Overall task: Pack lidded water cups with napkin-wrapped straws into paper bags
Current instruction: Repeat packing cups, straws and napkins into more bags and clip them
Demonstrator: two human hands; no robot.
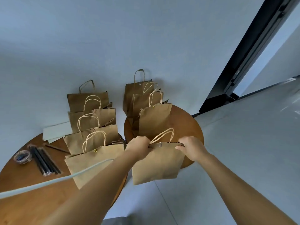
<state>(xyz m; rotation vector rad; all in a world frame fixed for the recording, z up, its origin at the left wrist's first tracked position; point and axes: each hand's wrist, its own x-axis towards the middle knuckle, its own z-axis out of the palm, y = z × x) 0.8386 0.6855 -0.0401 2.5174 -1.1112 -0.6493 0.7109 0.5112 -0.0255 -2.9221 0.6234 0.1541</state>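
A brown paper bag [156,161] with twisted paper handles hangs in the air at the near edge of the small round table [186,122]. A white paper clip holds its top edge together. My left hand [138,146] grips the top left corner of this bag. My right hand [192,147] pinches the top right corner. Three more clipped bags [155,120] stand in a row on the small table behind it. Several bags [92,158] stand on the large round table [32,192] to the left. No cups are visible; what the bags hold is hidden.
On the large table lie a bundle of black straws [43,160], a small dish of paper clips [22,157] and a stack of white napkins [56,131]. A pale cable [53,181] crosses the foreground. A dark door frame [250,59] stands at right.
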